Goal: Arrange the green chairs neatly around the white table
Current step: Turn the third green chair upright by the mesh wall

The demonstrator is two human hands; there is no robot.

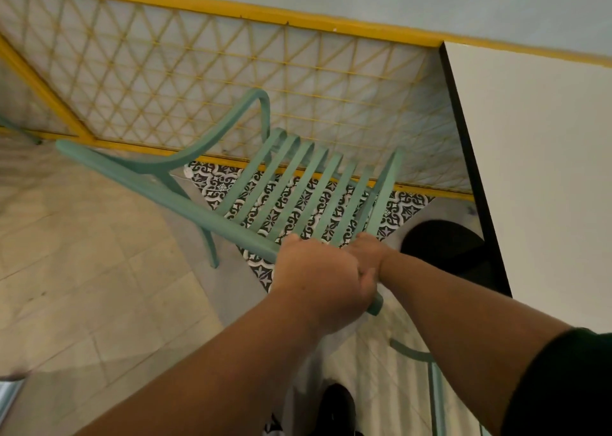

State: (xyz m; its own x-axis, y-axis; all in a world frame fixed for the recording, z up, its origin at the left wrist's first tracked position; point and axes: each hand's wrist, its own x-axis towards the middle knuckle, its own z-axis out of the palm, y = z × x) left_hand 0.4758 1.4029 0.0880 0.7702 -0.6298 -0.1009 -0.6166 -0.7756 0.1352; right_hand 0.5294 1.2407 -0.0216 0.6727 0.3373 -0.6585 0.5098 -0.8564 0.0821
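A green slatted chair (298, 184) with curved armrests stands in the middle of the head view, just left of the white table (536, 157). My left hand (318, 276) grips the chair's top back rail near its right end. My right hand (366, 252) curls over the same rail next to the left hand, its fingers partly hidden behind the rail. The chair's seat points away from me toward the wall. A piece of a second green chair (433, 386) shows at the bottom right, beside the table's near end.
A wall with yellow lattice tiles (215, 81) and a yellow rail runs close behind the chair. The table's black round base (443, 247) sits on the floor right of the chair. Patterned black-and-white tiles lie under the seat; beige floor opens to the left. My shoe (337, 406) shows below.
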